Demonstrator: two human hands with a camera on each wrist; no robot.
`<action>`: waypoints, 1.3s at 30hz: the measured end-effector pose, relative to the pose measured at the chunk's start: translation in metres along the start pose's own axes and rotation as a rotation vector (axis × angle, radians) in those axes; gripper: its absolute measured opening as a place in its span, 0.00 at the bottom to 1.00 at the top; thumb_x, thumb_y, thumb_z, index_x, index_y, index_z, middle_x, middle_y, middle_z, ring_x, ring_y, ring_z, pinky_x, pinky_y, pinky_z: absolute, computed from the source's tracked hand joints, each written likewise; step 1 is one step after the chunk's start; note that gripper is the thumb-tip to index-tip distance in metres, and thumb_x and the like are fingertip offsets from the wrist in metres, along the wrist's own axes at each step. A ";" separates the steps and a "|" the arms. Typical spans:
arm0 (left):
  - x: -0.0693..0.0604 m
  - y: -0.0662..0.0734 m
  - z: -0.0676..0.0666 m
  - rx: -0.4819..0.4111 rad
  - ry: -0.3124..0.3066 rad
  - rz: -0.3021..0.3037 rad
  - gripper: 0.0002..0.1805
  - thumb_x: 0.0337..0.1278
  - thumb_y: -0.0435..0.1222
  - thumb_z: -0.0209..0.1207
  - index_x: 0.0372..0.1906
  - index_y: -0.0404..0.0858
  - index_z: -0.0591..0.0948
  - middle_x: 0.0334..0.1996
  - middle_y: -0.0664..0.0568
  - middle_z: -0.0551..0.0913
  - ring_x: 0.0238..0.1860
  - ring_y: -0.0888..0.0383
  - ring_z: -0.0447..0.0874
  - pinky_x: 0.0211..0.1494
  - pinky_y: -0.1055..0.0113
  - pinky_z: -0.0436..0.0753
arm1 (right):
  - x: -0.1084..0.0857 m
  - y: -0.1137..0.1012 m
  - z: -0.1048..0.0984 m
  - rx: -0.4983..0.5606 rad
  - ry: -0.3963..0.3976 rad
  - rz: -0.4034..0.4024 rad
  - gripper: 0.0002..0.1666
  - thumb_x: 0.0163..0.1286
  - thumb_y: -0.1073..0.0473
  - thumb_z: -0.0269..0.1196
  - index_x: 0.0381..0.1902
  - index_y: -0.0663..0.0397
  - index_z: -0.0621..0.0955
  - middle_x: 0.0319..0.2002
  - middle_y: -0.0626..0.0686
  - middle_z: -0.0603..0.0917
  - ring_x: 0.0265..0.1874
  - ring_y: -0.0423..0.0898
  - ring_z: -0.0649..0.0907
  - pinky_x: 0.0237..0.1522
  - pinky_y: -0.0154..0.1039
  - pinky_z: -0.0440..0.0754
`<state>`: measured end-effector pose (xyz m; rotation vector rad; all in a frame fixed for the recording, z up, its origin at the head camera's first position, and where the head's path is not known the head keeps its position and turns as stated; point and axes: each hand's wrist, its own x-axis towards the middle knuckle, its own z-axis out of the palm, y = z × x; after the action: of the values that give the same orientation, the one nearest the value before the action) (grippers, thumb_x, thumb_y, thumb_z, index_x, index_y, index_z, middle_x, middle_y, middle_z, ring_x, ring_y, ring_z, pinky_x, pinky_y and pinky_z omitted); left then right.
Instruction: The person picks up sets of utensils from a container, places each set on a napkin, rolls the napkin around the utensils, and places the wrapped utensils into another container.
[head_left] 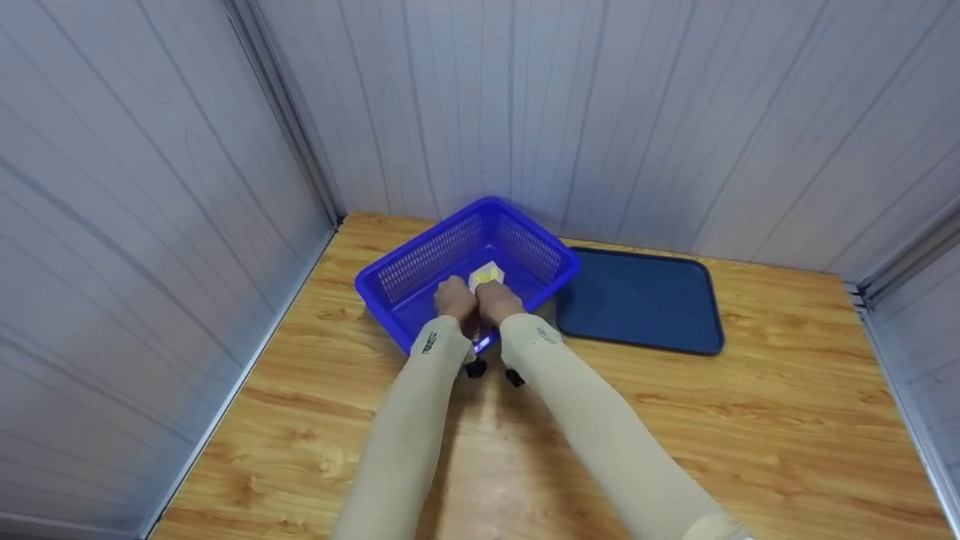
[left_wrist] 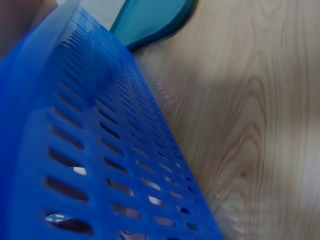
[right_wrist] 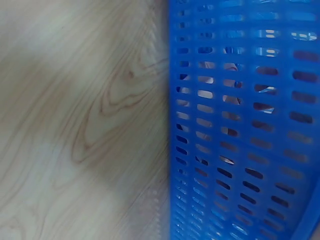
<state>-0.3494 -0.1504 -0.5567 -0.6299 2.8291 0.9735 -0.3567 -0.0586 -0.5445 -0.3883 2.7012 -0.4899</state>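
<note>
Both hands reach over the near rim of a blue plastic basket (head_left: 442, 244) with slotted walls. A small white packet with a yellow patch (head_left: 489, 273) is in the basket, just beyond the knuckles. My left hand (head_left: 454, 297) is close by its left lower side; its fingers are hidden, so a hold there cannot be made out. Against the packet's lower edge, my right hand (head_left: 498, 301) has curled fingers and appears to grip it. The wrist views look at the outside of the basket wall (left_wrist: 100, 125), with pale and reddish bits behind the slots.
Right of the basket, a dark blue tray (head_left: 637, 300) lies flat, partly under the basket's rim. Wood-grain flooring (head_left: 300, 420) spreads around them. Pale panel walls (head_left: 480, 97) stand behind and on both sides.
</note>
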 end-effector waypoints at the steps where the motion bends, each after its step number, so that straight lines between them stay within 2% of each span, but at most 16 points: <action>1: -0.001 0.000 -0.001 -0.005 -0.002 0.001 0.06 0.55 0.31 0.58 0.37 0.34 0.82 0.37 0.43 0.84 0.39 0.48 0.81 0.41 0.54 0.81 | -0.001 0.000 0.000 0.016 0.001 0.000 0.06 0.65 0.66 0.59 0.39 0.56 0.80 0.42 0.55 0.82 0.36 0.50 0.78 0.44 0.49 0.79; 4: -0.002 0.001 -0.001 -0.020 -0.009 0.000 0.06 0.54 0.31 0.58 0.37 0.34 0.82 0.36 0.44 0.83 0.37 0.49 0.80 0.40 0.55 0.80 | -0.003 0.001 -0.002 -0.005 -0.022 -0.004 0.06 0.65 0.66 0.60 0.40 0.56 0.80 0.41 0.55 0.82 0.35 0.50 0.77 0.45 0.49 0.79; 7: -0.001 0.001 -0.001 -0.040 -0.017 -0.002 0.07 0.53 0.29 0.58 0.37 0.33 0.82 0.37 0.43 0.83 0.38 0.48 0.79 0.40 0.55 0.80 | -0.003 0.002 -0.008 -0.048 -0.059 -0.018 0.09 0.61 0.66 0.65 0.41 0.57 0.80 0.40 0.54 0.81 0.35 0.49 0.76 0.43 0.47 0.79; 9: 0.001 0.000 -0.001 -0.044 -0.015 0.000 0.08 0.51 0.28 0.58 0.37 0.33 0.82 0.38 0.42 0.84 0.39 0.47 0.80 0.41 0.54 0.80 | -0.004 0.002 -0.012 -0.025 -0.085 -0.029 0.13 0.58 0.66 0.68 0.41 0.58 0.79 0.38 0.53 0.80 0.34 0.48 0.75 0.41 0.45 0.79; 11: 0.001 -0.001 -0.002 -0.023 -0.003 0.008 0.08 0.49 0.28 0.59 0.37 0.33 0.83 0.39 0.41 0.84 0.41 0.46 0.82 0.42 0.53 0.80 | -0.004 0.003 -0.016 0.074 -0.119 -0.018 0.14 0.58 0.67 0.66 0.43 0.60 0.79 0.36 0.53 0.79 0.33 0.48 0.75 0.37 0.42 0.77; 14: -0.001 -0.003 -0.004 -0.012 -0.010 0.006 0.09 0.45 0.29 0.64 0.36 0.33 0.83 0.38 0.41 0.85 0.41 0.45 0.83 0.42 0.53 0.81 | -0.005 0.007 -0.021 0.315 -0.183 0.051 0.22 0.58 0.67 0.62 0.52 0.64 0.76 0.38 0.54 0.75 0.36 0.50 0.74 0.36 0.40 0.74; 18: -0.002 -0.004 -0.007 -0.095 -0.111 -0.064 0.13 0.39 0.32 0.70 0.34 0.34 0.82 0.32 0.45 0.81 0.34 0.49 0.79 0.35 0.60 0.81 | -0.007 0.013 -0.026 0.608 -0.263 0.168 0.34 0.63 0.67 0.57 0.67 0.65 0.64 0.48 0.58 0.70 0.48 0.55 0.74 0.49 0.44 0.74; 20: -0.004 -0.004 -0.008 -0.134 -0.152 -0.096 0.15 0.37 0.32 0.71 0.35 0.34 0.81 0.31 0.46 0.78 0.32 0.49 0.77 0.30 0.63 0.78 | -0.006 0.015 -0.026 0.671 -0.281 0.204 0.34 0.65 0.67 0.56 0.69 0.65 0.62 0.52 0.59 0.69 0.54 0.57 0.72 0.57 0.46 0.72; 22: -0.005 -0.003 -0.008 -0.145 -0.146 -0.093 0.16 0.37 0.31 0.70 0.36 0.33 0.80 0.31 0.46 0.78 0.32 0.50 0.76 0.28 0.63 0.77 | -0.004 0.016 -0.026 0.729 -0.280 0.229 0.36 0.66 0.69 0.54 0.71 0.64 0.59 0.54 0.59 0.68 0.57 0.58 0.71 0.60 0.48 0.70; 24: -0.006 -0.001 -0.005 -0.128 -0.116 -0.063 0.17 0.36 0.31 0.70 0.38 0.33 0.81 0.33 0.45 0.80 0.34 0.49 0.77 0.31 0.62 0.78 | -0.004 0.017 -0.024 0.750 -0.255 0.237 0.34 0.65 0.71 0.51 0.70 0.65 0.60 0.52 0.58 0.69 0.55 0.57 0.71 0.59 0.47 0.71; 26: -0.006 -0.001 -0.003 -0.091 -0.069 -0.021 0.18 0.35 0.31 0.70 0.39 0.32 0.82 0.37 0.43 0.82 0.36 0.48 0.79 0.36 0.59 0.81 | -0.005 0.017 -0.023 0.755 -0.228 0.217 0.30 0.64 0.72 0.49 0.65 0.67 0.65 0.46 0.57 0.70 0.50 0.56 0.73 0.52 0.45 0.74; 28: -0.006 -0.001 -0.001 -0.056 -0.038 0.003 0.18 0.35 0.32 0.69 0.39 0.33 0.83 0.39 0.41 0.84 0.39 0.48 0.80 0.42 0.56 0.82 | -0.007 0.016 -0.022 0.704 -0.197 0.175 0.21 0.63 0.71 0.49 0.55 0.68 0.71 0.39 0.55 0.71 0.42 0.53 0.74 0.43 0.43 0.75; 30: -0.006 -0.001 0.000 -0.026 -0.030 0.012 0.18 0.36 0.32 0.68 0.40 0.33 0.83 0.40 0.42 0.84 0.41 0.48 0.80 0.45 0.54 0.81 | -0.008 0.014 -0.023 0.577 -0.158 0.126 0.12 0.61 0.69 0.51 0.43 0.66 0.75 0.33 0.53 0.71 0.35 0.51 0.73 0.35 0.40 0.73; 32: -0.006 0.000 0.001 0.004 -0.039 0.016 0.17 0.36 0.32 0.68 0.39 0.34 0.83 0.40 0.43 0.84 0.42 0.48 0.81 0.46 0.53 0.81 | -0.009 0.012 -0.026 0.414 -0.129 0.085 0.06 0.60 0.68 0.52 0.35 0.62 0.75 0.30 0.52 0.72 0.31 0.49 0.73 0.29 0.39 0.71; 35: -0.006 0.002 0.003 0.037 -0.078 0.032 0.17 0.37 0.32 0.69 0.40 0.33 0.83 0.40 0.43 0.84 0.42 0.48 0.81 0.47 0.53 0.81 | -0.014 0.013 -0.038 0.161 -0.075 0.025 0.05 0.61 0.65 0.53 0.34 0.58 0.76 0.31 0.52 0.74 0.30 0.48 0.73 0.29 0.39 0.71; 39: -0.006 0.006 0.003 0.059 -0.130 0.060 0.19 0.39 0.34 0.71 0.41 0.32 0.83 0.41 0.42 0.84 0.43 0.47 0.81 0.46 0.54 0.81 | -0.026 0.022 -0.064 0.012 -0.009 -0.079 0.10 0.65 0.63 0.52 0.39 0.61 0.79 0.35 0.54 0.77 0.33 0.49 0.73 0.38 0.44 0.74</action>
<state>-0.3470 -0.1420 -0.5547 -0.4601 2.7657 0.9006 -0.3633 -0.0126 -0.4890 -0.4944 2.6808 -0.5249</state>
